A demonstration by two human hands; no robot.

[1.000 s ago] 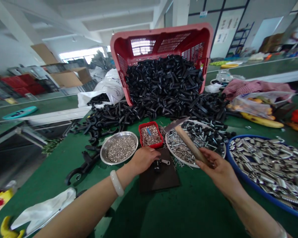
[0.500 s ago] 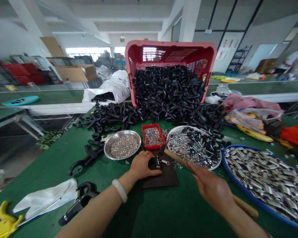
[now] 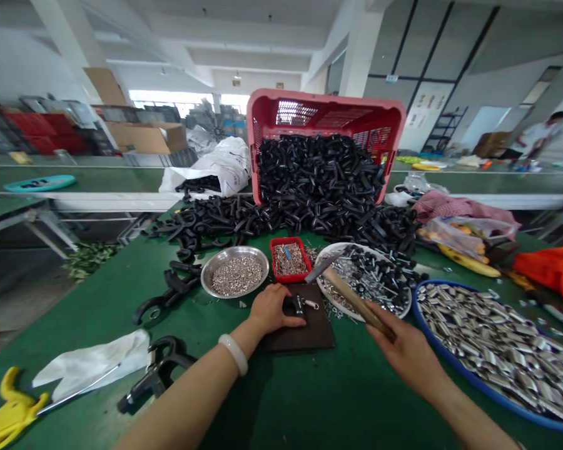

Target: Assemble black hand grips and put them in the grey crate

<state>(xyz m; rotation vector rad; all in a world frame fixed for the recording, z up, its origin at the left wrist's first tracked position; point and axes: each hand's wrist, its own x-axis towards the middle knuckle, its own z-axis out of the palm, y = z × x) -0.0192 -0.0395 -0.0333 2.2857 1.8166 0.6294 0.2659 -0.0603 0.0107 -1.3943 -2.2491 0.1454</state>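
My left hand (image 3: 271,310) grips a small black plastic clamp part (image 3: 298,305) between thumb and fingers, pressing it down on a dark flat plate (image 3: 315,334). A little metal spring (image 3: 311,304) sticks out on the part's right side. In my right hand (image 3: 406,342) is a hammer (image 3: 349,294), held by its wooden handle. The hammer's head hangs in the air above and to the right of the part, apart from it. Behind the plate stand a steel bowl (image 3: 203,279) of tiny metal pieces and a red tray (image 3: 274,275) of pins.
A white dish (image 3: 406,309) holds screws and black knobs; a blue-rimmed tray (image 3: 443,362) holds metal springs. Black parts spill from a tipped red crate (image 3: 326,97). Left lie black clamps (image 3: 157,375), a white cloth (image 3: 94,359) and a yellow trigger tool (image 3: 16,409).
My right hand has lifted the hammer, and its head has moved up and away from the black part. My left hand keeps its grip on the part. The view has shifted slightly.
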